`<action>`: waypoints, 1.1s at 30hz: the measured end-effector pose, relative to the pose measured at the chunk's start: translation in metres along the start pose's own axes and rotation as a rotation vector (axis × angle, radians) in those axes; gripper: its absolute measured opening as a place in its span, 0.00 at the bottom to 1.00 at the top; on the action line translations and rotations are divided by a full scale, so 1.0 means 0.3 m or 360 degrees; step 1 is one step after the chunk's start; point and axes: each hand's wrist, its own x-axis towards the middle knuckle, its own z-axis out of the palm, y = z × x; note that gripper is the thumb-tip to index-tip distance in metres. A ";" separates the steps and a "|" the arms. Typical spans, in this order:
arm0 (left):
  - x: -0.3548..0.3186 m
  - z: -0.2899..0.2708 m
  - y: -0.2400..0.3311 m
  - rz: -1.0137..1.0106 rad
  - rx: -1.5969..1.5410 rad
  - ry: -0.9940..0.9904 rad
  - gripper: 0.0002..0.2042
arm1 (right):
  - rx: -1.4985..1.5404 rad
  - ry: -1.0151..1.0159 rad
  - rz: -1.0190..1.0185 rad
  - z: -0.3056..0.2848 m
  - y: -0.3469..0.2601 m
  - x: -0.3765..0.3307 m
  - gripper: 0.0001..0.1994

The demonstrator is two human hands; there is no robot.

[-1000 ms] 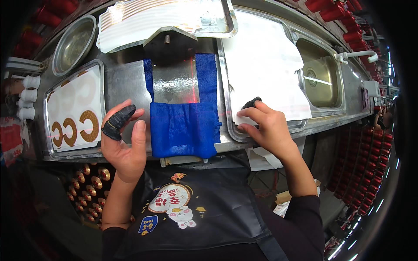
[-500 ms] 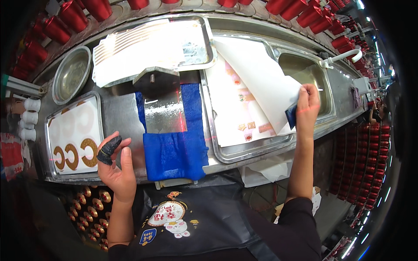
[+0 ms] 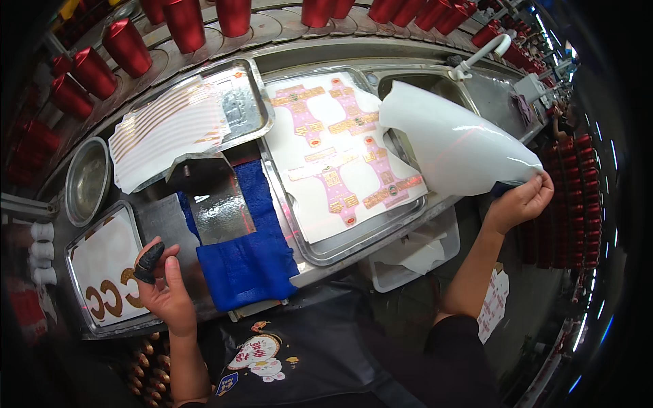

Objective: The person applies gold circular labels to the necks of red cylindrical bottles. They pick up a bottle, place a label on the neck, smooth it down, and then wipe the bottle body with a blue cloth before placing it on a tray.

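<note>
My right hand [image 3: 522,206] pinches the corner of a large white sheet [image 3: 462,153], which curls in the air beyond the counter's right front edge. A dark blue piece [image 3: 504,188] shows at the same fingers. To its left, a sheet of pink and gold decals [image 3: 354,153] lies face up in a metal tray [image 3: 323,257]. Over the left tray [image 3: 102,331] hovers my left hand [image 3: 169,292], empty, fingers apart, a black cover [image 3: 149,262] on one finger. Gold C-shaped decals [image 3: 109,301] on white paper lie in that tray, partly behind the hand.
A blue cloth [image 3: 248,272] drapes around a wet metal plate [image 3: 224,211] mid-counter. Behind are striped decal sheets [image 3: 170,126] on a tray, a metal bowl [image 3: 88,180], a sink with a white faucet [image 3: 486,51], and red cups [image 3: 183,24] on a conveyor. Beneath sits a bin [image 3: 449,251].
My right hand has moved right and lifted the white sheet off the tray, uncovering the pink and gold decals. The view has shifted; my left hand stays open near the left tray.
</note>
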 end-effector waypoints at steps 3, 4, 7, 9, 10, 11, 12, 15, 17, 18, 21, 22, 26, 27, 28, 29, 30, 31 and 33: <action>0.001 0.000 -0.008 -0.0007 -0.0044 -0.0028 0.16 | -0.0089 0.0125 -0.0022 -0.134 -0.020 0.156 0.10; 0.001 -0.001 -0.012 0.0010 -0.0080 -0.0034 0.16 | -0.0139 0.0086 -0.0085 -0.185 -0.025 0.209 0.11; 0.001 -0.001 -0.025 0.0024 -0.0087 -0.0085 0.16 | -0.0320 0.0017 -0.0105 -0.346 -0.018 0.337 0.12; -0.001 0.000 -0.032 0.0021 -0.0035 -0.0078 0.16 | -0.0421 -0.0092 0.0058 -0.436 0.036 0.373 0.12; -0.003 0.002 -0.034 0.0026 -0.0047 -0.0089 0.15 | -0.0639 -0.0179 -0.0067 -0.465 0.089 0.363 0.12; -0.007 0.004 -0.036 0.0038 -0.0073 -0.0122 0.15 | -0.0812 -0.0235 -0.0164 -0.490 0.156 0.333 0.12; -0.011 0.005 -0.035 0.0046 -0.0098 -0.0135 0.15 | -0.0818 -0.0274 -0.0143 -0.501 0.240 0.280 0.12; -0.026 0.000 -0.033 0.0046 -0.0078 -0.0181 0.15 | -0.0820 -0.0443 0.0039 -0.521 0.534 0.054 0.10; -0.035 -0.010 -0.034 0.0040 -0.0059 -0.0180 0.15 | -0.0827 -0.0525 0.0174 -0.533 0.728 -0.102 0.09; -0.039 -0.016 -0.036 0.0039 -0.0064 -0.0169 0.15 | -0.0800 -0.0575 0.0330 -0.545 0.813 -0.171 0.08; -0.050 -0.034 -0.049 0.0003 -0.0041 -0.0144 0.15 | -0.1084 -0.0844 0.0808 -0.584 1.000 -0.320 0.13; -0.054 -0.040 -0.054 -0.0021 -0.0028 -0.0129 0.15 | -0.1345 -0.0983 0.0841 -0.593 1.037 -0.356 0.17; -0.050 -0.067 -0.076 -0.0018 -0.0064 -0.0074 0.15 | -0.1663 -0.1014 0.0806 -0.597 1.040 -0.370 0.27; -0.034 -0.079 -0.078 -0.0040 -0.0061 -0.0068 0.14 | -0.1568 -0.0902 0.0725 -0.582 1.002 -0.349 0.24; -0.009 -0.093 -0.077 0.0021 0.0018 -0.0067 0.14 | -0.1345 -0.0829 0.0682 -0.558 0.953 -0.309 0.22; 0.025 -0.112 -0.074 0.0032 0.0083 -0.0018 0.13 | -0.1270 -0.0805 0.0544 -0.529 0.889 -0.268 0.18; 0.064 -0.120 -0.074 0.0169 0.0060 0.0029 0.12 | -0.1000 -0.0709 0.0558 -0.495 0.819 -0.225 0.16; 0.119 -0.132 -0.075 0.0280 0.0013 0.0093 0.11 | -0.0631 -0.0625 0.0561 -0.431 0.743 -0.186 0.15; 0.223 -0.162 -0.070 0.0308 0.0099 0.0168 0.10 | -0.0219 -0.0620 0.0607 -0.319 0.585 -0.145 0.15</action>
